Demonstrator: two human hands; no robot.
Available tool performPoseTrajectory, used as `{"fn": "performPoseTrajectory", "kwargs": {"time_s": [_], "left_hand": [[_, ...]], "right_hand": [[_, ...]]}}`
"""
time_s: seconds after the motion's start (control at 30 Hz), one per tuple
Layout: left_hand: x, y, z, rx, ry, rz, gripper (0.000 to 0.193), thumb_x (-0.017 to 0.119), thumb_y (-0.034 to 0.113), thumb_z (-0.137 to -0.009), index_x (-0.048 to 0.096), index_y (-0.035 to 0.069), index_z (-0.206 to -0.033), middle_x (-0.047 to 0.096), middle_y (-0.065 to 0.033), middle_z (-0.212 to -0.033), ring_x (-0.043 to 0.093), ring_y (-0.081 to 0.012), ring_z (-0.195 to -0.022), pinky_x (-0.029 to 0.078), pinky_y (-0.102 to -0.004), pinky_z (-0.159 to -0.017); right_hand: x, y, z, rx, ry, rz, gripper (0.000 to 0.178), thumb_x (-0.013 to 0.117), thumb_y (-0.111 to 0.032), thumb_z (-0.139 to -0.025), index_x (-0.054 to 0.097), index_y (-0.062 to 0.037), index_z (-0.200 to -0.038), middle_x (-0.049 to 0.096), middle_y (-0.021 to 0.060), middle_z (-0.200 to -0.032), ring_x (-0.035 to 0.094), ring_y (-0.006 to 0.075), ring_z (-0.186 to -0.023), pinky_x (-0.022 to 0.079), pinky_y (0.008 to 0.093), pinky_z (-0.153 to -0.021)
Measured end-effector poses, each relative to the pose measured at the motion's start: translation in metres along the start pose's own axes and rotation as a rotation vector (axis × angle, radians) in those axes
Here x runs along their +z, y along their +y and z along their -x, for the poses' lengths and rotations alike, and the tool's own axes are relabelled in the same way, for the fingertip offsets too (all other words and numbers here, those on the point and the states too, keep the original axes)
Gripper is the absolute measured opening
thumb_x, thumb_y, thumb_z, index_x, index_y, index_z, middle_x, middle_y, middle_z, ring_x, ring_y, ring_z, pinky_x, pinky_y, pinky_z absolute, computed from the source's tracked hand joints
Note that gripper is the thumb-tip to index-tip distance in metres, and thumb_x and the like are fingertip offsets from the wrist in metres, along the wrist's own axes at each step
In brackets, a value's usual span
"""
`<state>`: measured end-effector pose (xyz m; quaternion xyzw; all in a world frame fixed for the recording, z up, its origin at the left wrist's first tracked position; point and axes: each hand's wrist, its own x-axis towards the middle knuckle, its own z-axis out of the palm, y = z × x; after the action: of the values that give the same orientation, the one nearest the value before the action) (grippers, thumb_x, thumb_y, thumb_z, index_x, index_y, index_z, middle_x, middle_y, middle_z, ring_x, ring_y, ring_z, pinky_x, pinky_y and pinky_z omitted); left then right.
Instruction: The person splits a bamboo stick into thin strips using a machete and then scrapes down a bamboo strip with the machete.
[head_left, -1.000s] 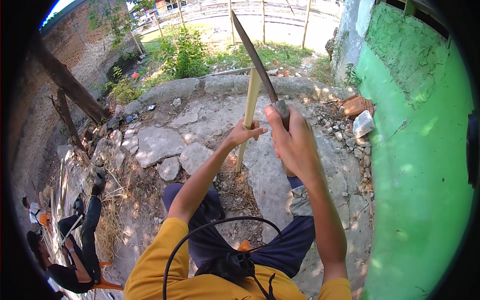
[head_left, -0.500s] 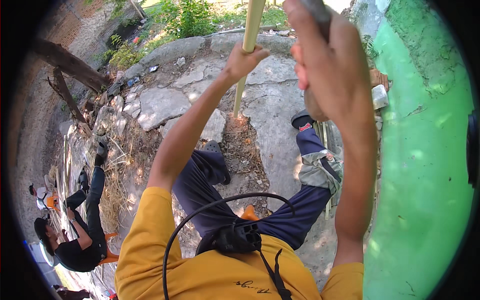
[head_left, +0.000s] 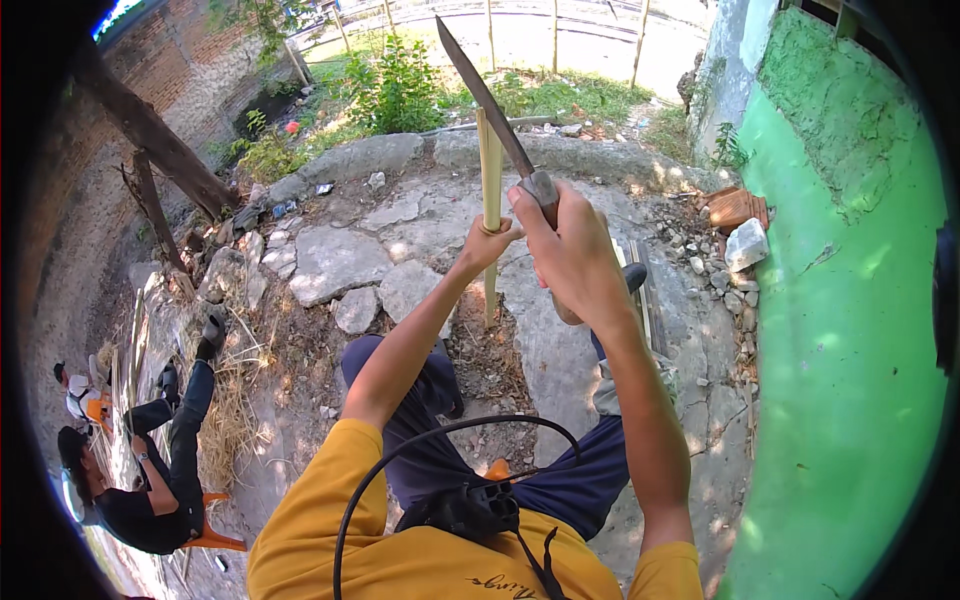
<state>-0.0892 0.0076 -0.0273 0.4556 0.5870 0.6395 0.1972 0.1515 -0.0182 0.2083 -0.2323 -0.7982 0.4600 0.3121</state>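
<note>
My left hand [head_left: 487,243] is closed around a pale bamboo piece [head_left: 491,180], which stands nearly upright over the cracked paving. Its lower end comes down by a patch of dirt and chips between my feet. In my right hand [head_left: 578,245] is a machete [head_left: 482,88], gripped by its handle, whose lower end shows below the fist. The dark blade slants up to the left, across the bamboo's top end. Whether the edge touches the bamboo, I cannot tell. My right hand is close beside the left, slightly nearer.
A green wall [head_left: 840,330] runs along the right, with rubble, a brick [head_left: 738,209] and a white block [head_left: 746,245] at its foot. A person in black [head_left: 150,505] sits at left near bamboo strips [head_left: 128,350]. Tree trunks [head_left: 150,130] lean behind, left of a low kerb [head_left: 370,155].
My right hand has come down from high and near the camera, bringing the machete blade into view at the bamboo's top. My left hand still grips the bamboo. The view has tilted up.
</note>
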Motion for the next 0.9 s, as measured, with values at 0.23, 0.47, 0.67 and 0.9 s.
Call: {"fn": "performPoseTrajectory", "kwargs": {"time_s": [0.23,0.47,0.67,0.9], "left_hand": [[-0.020,0.053,0.020,-0.158,-0.203,-0.029,0.031,0.078,0.031,-0.085,0.060,0.009,-0.073,0.055,0.0024,-0.068,0.051,-0.0078,-0.069,0.043,-0.0286,-0.065],[-0.012,0.010,0.034,-0.275,-0.204,-0.030,0.052,0.062,0.052,-0.097,0.054,0.009,-0.069,0.051,0.0029,-0.064,0.048,-0.0090,-0.061,0.041,-0.0296,-0.057],[-0.003,-0.021,0.035,-0.151,0.089,-0.121,0.049,0.063,0.042,-0.098,0.047,0.010,-0.065,0.042,0.0068,-0.058,0.038,-0.0079,-0.054,0.031,-0.0333,-0.049],[-0.017,0.016,0.016,-0.215,-0.251,-0.186,0.049,0.080,0.038,-0.083,0.062,0.002,-0.110,0.066,-0.0116,-0.098,0.063,-0.0190,-0.092,0.051,-0.0327,-0.080]], "right_hand": [[-0.007,-0.001,-0.001,0.081,-0.065,-0.098,0.047,0.058,-0.039,-0.099,0.063,0.0080,-0.098,0.068,0.0219,-0.075,0.072,0.0320,-0.072,0.053,0.0443,-0.067],[-0.012,-0.022,-0.002,0.062,-0.044,0.136,0.045,0.059,-0.039,-0.099,0.061,0.0063,-0.098,0.067,0.0185,-0.074,0.067,0.0250,-0.062,0.054,0.0423,-0.064],[-0.020,-0.017,-0.003,0.189,-0.272,-0.192,0.047,0.057,-0.038,-0.100,0.061,0.0084,-0.096,0.068,0.0214,-0.074,0.070,0.0270,-0.068,0.054,0.0423,-0.066],[-0.022,-0.008,-0.018,0.089,-0.085,-0.088,0.047,0.054,-0.042,-0.100,0.062,0.0024,-0.086,0.060,0.0075,-0.061,0.061,0.0153,-0.048,0.052,0.0342,-0.050]]}}
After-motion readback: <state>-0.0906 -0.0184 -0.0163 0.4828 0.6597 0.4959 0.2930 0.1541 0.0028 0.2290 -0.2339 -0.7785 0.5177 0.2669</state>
